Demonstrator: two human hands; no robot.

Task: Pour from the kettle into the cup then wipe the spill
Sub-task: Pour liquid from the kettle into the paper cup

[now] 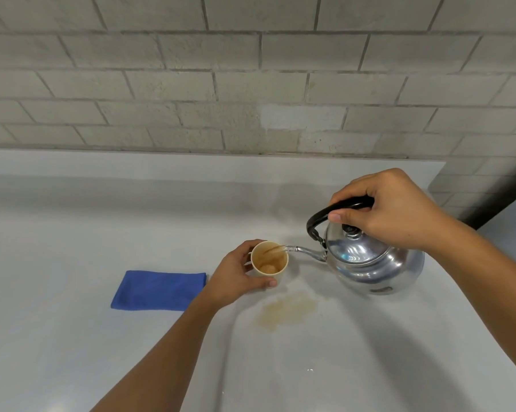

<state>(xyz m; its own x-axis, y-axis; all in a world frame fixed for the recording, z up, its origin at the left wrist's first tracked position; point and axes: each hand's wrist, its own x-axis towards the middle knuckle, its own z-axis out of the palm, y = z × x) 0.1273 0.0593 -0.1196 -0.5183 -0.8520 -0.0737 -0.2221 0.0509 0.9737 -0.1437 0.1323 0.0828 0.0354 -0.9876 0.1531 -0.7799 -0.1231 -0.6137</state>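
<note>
Head view: the right hand (399,212) is clenched around the black handle of the steel kettle (375,263), tipped toward nine o'clock, and a brown stream runs from its spout into the cup (269,260). The left hand (236,278) grasps the cup's side, standing on the white counter (72,233). A tan spill (289,312) lies at the cup's five o'clock; a folded blue cloth (158,289) waits at its nine o'clock.
</note>
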